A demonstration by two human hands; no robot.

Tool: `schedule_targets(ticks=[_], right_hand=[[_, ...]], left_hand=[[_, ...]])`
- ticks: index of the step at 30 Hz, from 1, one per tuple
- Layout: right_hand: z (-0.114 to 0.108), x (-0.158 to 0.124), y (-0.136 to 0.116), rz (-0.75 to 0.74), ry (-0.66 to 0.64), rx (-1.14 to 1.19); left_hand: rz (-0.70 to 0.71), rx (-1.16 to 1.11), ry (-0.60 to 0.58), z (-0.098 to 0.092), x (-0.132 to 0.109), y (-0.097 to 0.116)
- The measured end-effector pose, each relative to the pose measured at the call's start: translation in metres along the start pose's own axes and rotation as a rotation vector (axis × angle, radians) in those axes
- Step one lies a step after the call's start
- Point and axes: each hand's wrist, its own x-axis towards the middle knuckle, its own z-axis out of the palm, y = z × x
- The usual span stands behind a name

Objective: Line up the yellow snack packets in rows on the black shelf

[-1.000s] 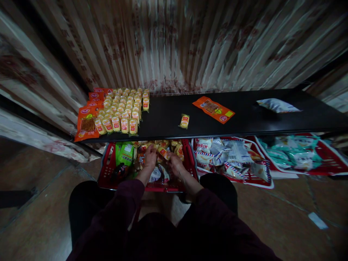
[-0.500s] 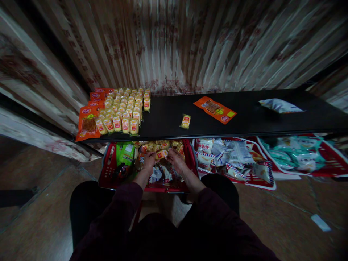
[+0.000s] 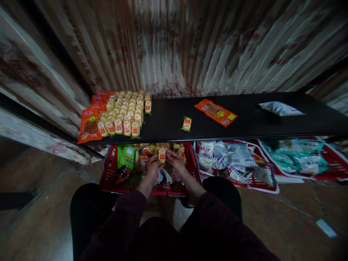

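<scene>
Over the red basket [image 3: 108, 177], a small yellow packaged cake [image 3: 161, 156] is held upright between my two hands. The fingers of my left hand [image 3: 153, 168] grip its left side, and my right hand [image 3: 178, 165] has its fingertips at the right edge. More yellow packs, a green bag [image 3: 126, 156] and other snack bags lie in the basket beneath. Rows of similar yellow cakes [image 3: 122, 112] stand on the left of the black shelf [image 3: 165, 108], beside orange packets [image 3: 91, 125]. A single yellow cake [image 3: 186, 124] lies mid-shelf.
An orange packet [image 3: 216, 112] and a white bag [image 3: 281, 108] lie farther right on the shelf. Beneath its front edge are a basket of white bags [image 3: 272, 188] and one of teal bags [image 3: 341, 166]. A curtain [image 3: 174, 47] hangs behind.
The cake in my hands has turned from slanted to upright. My right hand's fingers have spread somewhat, and the camera view has shifted slightly.
</scene>
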Motion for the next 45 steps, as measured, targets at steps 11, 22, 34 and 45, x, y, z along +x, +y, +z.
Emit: schedule_targets(ticks=[11, 22, 34, 45], right_hand=[[0.000, -0.006, 0.002, -0.032, -0.040, -0.083], [0.005, -0.013, -0.004, 0.006, -0.099, -0.077], [0.000, -0.009, 0.003, 0.001, -0.085, -0.025], [0.003, -0.012, 0.000, -0.011, -0.055, -0.036]], left_hand=[[0.054, -0.035, 0.022, 0.001, -0.001, -0.004], [0.087, -0.001, -0.003, -0.003, -0.005, 0.002], [0.147, 0.030, 0.022, 0.006, -0.013, 0.005], [0.231, 0.156, 0.113, 0.016, -0.020, 0.005]])
